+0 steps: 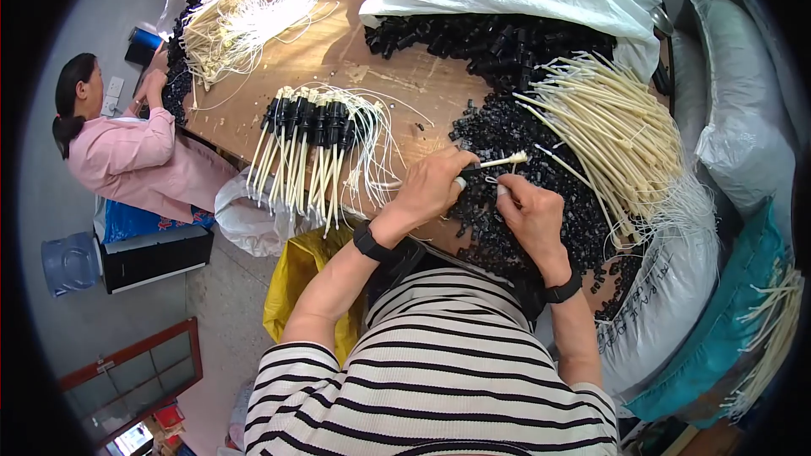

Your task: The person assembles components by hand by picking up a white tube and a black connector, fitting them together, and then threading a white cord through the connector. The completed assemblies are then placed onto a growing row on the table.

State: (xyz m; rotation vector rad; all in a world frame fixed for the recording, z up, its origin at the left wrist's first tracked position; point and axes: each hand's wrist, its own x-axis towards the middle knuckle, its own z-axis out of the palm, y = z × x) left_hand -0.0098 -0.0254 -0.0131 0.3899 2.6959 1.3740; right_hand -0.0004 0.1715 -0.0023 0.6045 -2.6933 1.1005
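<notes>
Over loose black parts [503, 125], the left hand [432, 184] grips a rod [504, 160] while the right hand [534, 209] pinches a cord [492, 179]; too hard a tug might snap the cord.

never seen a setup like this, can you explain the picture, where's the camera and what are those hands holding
There is no robot here: these are a person's two bare hands. The one picture comes from a wide fisheye camera on that person's head, looking down, so straight edges bend near the rim.

On the table lie a heap of small black pieces, a bundle of cream rods and, further left, a row of rods with black sleeves.

The left hand holds a rod; the right hand, close by, seems to pinch a thin white cord. At far left, a co-worker in pink is at the table too.
</notes>
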